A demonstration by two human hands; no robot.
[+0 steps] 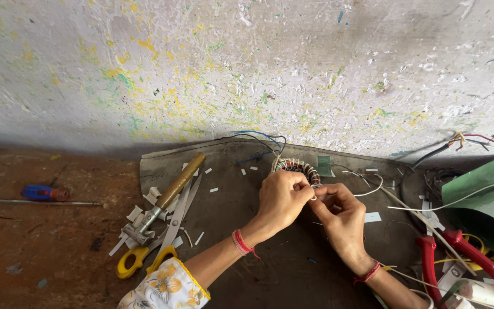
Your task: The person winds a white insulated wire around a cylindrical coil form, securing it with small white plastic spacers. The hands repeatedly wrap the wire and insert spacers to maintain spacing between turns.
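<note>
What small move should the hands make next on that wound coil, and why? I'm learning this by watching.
Probably draw the white thread snug with the right hand: both hands pinch at the coil ring's edge, the left hand steadies it, and the thread trails loose to the right.

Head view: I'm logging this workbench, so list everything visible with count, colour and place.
wound coil: one, copper with white ties, centre, held by both hands
mat: one, dark grey, under the hands
hammer: one, wooden handle, left on mat
scissors: one pair, yellow handles, beside hammer
screwdriver: one, blue and red handle, far left on bench
pliers: one pair, red handles, lower right
green sheet: one, right edge
paper scraps: many, white, around hammer
wires: several, mixed colours, upper right
left hand: on coil, red wristband
right hand: fingers pinching white thread at coil
</note>
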